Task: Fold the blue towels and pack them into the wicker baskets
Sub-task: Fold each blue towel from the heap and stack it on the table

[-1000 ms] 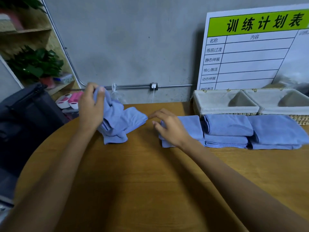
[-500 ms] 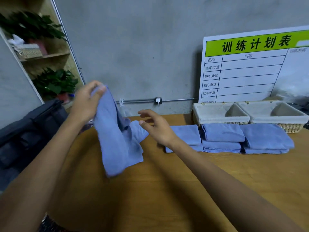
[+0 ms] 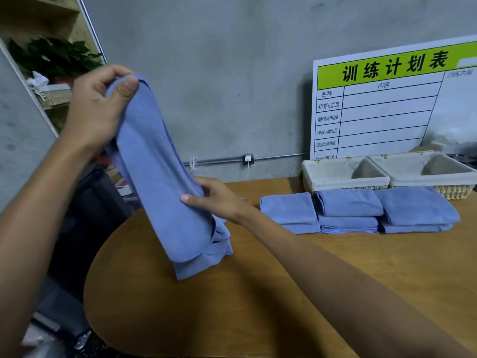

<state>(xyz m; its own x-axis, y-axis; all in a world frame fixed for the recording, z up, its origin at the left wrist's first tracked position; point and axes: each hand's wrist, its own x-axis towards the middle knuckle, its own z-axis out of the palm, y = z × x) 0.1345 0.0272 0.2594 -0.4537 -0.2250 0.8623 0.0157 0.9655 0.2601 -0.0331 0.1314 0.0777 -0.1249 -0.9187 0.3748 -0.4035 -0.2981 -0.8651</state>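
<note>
So the blue towel point(image 3: 165, 182) you've got is hanging bunched up, top end pinched in your left hand point(image 3: 95, 109), thumb on the near side and fingers curled over the top edge. It droops down and to the right from there, and its bottom end looks like it's just brushing the wooden table point(image 3: 258, 293), though I can't quite tell if it's touching. Your right hand point(image 3: 219, 202) is down low on the far side of the cloth, thumb pressed on the front and fingers wrapped behind, so it's gripping the towel about two thirds of the way down.

Looks to me like you're at the shake-it-out stage of the fold, not the fold itself. Next you'd probably want to find two corners and spread it flat, because right now it's a rope.

Just right of your right hand sit the folded towels point(image 3: 353, 210), three piles side by side, none packed yet. Right behind those are the two lined wicker baskets point(image 3: 346, 174), both with no towel in them. Behind the baskets a training schedule board point(image 3: 382, 104) leans on the wall.
</note>
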